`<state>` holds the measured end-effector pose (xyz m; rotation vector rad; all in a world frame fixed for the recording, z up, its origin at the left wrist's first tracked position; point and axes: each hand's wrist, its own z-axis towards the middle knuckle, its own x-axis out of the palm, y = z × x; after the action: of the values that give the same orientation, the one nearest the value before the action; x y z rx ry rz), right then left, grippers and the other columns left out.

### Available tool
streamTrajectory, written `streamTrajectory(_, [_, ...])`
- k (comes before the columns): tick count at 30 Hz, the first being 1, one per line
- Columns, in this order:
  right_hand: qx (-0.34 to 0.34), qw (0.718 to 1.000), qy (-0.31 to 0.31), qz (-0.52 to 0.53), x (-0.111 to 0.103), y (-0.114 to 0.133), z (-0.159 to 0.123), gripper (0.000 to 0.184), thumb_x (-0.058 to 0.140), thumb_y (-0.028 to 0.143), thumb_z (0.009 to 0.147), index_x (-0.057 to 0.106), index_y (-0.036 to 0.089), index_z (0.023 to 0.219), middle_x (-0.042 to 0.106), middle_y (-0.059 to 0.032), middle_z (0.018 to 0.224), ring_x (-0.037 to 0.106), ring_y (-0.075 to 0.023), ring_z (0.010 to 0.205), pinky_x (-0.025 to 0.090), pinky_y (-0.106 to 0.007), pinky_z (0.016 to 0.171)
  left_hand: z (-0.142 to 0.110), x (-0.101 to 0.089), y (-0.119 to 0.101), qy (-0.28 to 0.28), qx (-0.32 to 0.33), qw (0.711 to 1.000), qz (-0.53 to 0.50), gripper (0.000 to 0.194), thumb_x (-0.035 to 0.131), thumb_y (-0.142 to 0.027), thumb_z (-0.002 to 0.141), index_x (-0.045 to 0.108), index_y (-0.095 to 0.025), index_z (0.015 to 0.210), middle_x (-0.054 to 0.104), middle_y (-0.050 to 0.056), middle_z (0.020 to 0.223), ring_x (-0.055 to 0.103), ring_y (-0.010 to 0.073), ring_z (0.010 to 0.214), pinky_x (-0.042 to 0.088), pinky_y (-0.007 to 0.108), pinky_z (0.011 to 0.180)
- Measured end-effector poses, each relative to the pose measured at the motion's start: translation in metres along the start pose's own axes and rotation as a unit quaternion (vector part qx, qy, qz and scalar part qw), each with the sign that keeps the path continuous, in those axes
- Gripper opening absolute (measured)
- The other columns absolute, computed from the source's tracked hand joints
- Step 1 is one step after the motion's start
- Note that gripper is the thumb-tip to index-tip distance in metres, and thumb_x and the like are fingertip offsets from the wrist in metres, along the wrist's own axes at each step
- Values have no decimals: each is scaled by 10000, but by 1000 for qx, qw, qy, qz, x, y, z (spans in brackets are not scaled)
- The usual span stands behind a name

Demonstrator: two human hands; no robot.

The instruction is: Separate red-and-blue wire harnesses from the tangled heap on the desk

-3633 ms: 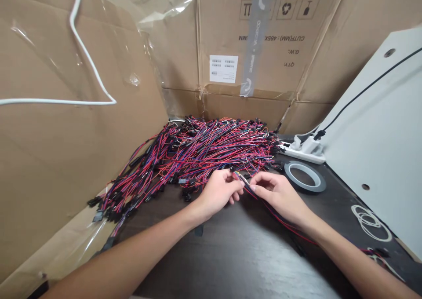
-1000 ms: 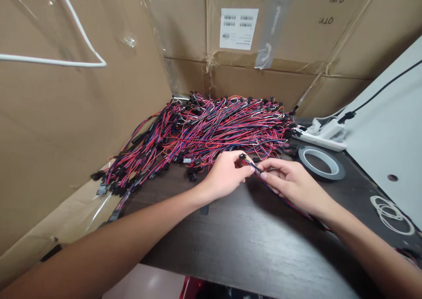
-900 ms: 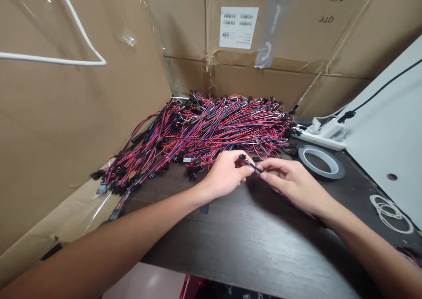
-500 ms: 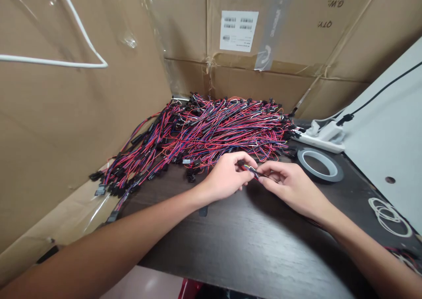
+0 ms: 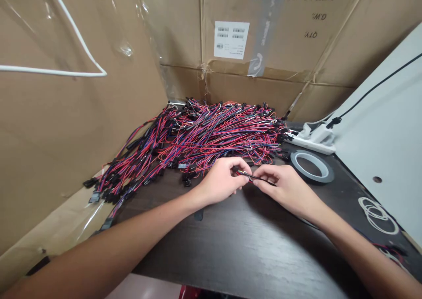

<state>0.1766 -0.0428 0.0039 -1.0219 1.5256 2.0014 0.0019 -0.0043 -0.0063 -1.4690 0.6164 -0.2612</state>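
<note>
Wire lead (image 5: 251,176): pinched between left grip (image 5: 220,184) and right grip (image 5: 286,188), both closed on it; pile (image 5: 211,136) beyond; best kept taut, clear of pile.

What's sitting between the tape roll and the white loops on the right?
In the head view, only bare dark tabletop lies between the tape roll and the white loops.

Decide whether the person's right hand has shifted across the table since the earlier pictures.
No. The right hand, pinching the wire, stays just left of the tape roll as before; only the camera view has shifted.
</note>
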Motion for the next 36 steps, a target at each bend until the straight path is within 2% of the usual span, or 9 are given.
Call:
streamTrajectory(4, [-16,999,-10,-50,-10,-3,0,132,538,193,820,649,179,750,656,-12,674,550,-140,596,400,-248,587,1,-1,1,-8,-25,999,21,61,551,-94,708,579,-141,735,535,-44,512,488,68,387,393,159,367])
streamTrajectory(7, [-58,991,-31,-118,-19,-9,0,143,528,190,853,670,183,843,690,-51,807,609,-183,718,438,-292,675,3,-3,1,-9,-32,999,24,53,554,-92,701,559,-142,716,548,-37,526,493,70,388,405,169,374])
streamTrajectory(11, [-135,972,-58,-185,-22,-17,1,222,457,152,901,677,160,927,666,-100,880,590,-226,840,460,-345,745,3,-3,0,-8,-32,999,26,56,555,-92,697,558,-142,721,544,-40,546,493,70,400,416,172,377])
streamTrajectory(14, [-157,965,-62,-202,-19,-22,3,230,447,127,902,675,147,921,650,-109,883,579,-226,848,472,-354,756,3,-3,-1,-10,-32,999,26,52,564,-97,701,563,-139,732,536,-42,548,496,70,414,419,168,379])
streamTrajectory(20, [-124,969,-73,-199,-17,-23,2,177,505,124,870,671,170,909,635,-70,888,596,-198,823,469,-308,710,5,-3,-2,-22,-39,999,2,100,557,-84,718,592,-116,807,586,-13,620,526,79,445,440,177,378])
streamTrajectory(26, [-103,986,-39,-124,-17,-12,1,112,566,117,824,671,155,815,624,-40,770,568,-149,693,424,-258,647,4,-3,-6,-26,-54,998,19,64,549,-120,757,600,-102,790,592,-7,596,516,74,417,417,172,369])
streamTrajectory(31, [-30,998,-7,-47,-17,-6,0,81,588,131,788,661,145,822,574,17,610,496,-103,542,375,-219,561,3,-4,-4,-15,-45,998,39,82,575,-176,755,618,-112,785,572,-20,552,496,71,407,399,176,402])
streamTrajectory(36, [19,999,29,0,-15,-4,-2,126,589,178,783,649,147,890,539,46,567,459,-92,508,350,-208,535,2,-5,-4,-14,-9,999,30,91,587,-199,750,622,-115,745,561,-25,567,492,64,428,412,187,455])
